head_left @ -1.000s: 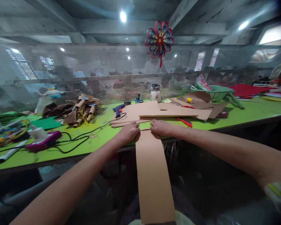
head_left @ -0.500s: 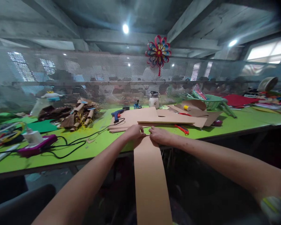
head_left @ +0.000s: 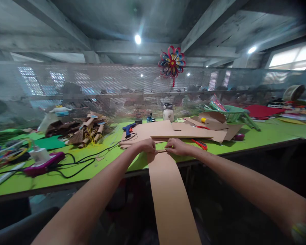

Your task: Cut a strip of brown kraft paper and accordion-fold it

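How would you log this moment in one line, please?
left hand: at far left corner of brown strip | right hand: at far right corner | strip: runs past near edge of green table

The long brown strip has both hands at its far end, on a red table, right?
Not red: the table is green, as the head view shows. The left hand and right hand are at the far end of the long brown strip.

Paper strip before stacked sheets
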The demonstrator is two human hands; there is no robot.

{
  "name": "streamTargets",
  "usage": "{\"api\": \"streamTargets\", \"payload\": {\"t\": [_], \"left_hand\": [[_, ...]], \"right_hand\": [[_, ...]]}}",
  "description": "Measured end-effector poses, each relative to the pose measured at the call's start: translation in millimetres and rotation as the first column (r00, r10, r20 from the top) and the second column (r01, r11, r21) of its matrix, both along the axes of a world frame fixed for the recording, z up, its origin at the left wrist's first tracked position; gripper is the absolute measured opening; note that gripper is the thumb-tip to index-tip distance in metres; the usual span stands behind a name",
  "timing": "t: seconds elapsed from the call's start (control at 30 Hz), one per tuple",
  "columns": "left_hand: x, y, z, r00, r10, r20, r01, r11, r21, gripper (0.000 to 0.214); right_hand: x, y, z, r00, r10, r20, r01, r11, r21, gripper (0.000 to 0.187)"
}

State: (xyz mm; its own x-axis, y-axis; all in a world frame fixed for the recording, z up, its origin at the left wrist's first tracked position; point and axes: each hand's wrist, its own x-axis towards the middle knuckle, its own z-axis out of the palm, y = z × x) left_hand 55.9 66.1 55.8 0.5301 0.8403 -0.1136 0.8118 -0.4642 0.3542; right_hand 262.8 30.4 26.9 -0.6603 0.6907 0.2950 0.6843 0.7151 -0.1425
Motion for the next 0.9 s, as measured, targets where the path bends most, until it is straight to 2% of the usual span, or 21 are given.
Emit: {"api": "streamTargets", "payload": {"t": [0.1,0.23,0.33,0.43,0.63,0.77,0.9], "left_hand": [[-3,-4,0.6,0.999,-0.014,0.033,0.014,1.000,0.006,0.018],[-9,-9,4.4,0.978,-0.051,0.204,0.059,0.998,-0.035,0.025],[-18,-17,7.0,0.950,-0.063,0.305,0.111,0.984,-0.141,0.035],[-26,-26,6.0,0.927,-0.012,0.374,0.131,0.947,-0.295,0.047],[-33,-38,-3.0,0.876,0.127,0.464,0.114,0.882,-0.457,0.046],[-34,-45,-1.4,0.845,0.235,0.480,0.099,0.814,-0.573,0.044],[-34,-54,3.6,0.775,0.304,0.554,0.181,0.732,-0.656,0.041]], "right_hand": [[-5,4,6.0,0.991,-0.044,-0.127,0.025,0.988,-0.150,0.026],[-8,4,14.0,0.980,-0.033,-0.195,-0.033,0.945,-0.326,0.039],[-5,3,17.4,0.955,-0.036,-0.296,-0.085,0.919,-0.384,0.041],[-1,2,16.8,0.927,-0.059,-0.370,-0.117,0.893,-0.434,0.040],[1,-4,12.1,0.901,-0.068,-0.428,-0.146,0.883,-0.446,0.038],[-1,-14,14.4,0.887,-0.077,-0.455,-0.129,0.905,-0.405,0.036],[-4,-27,18.6,0.875,-0.037,-0.482,-0.124,0.946,-0.298,0.032]]}}
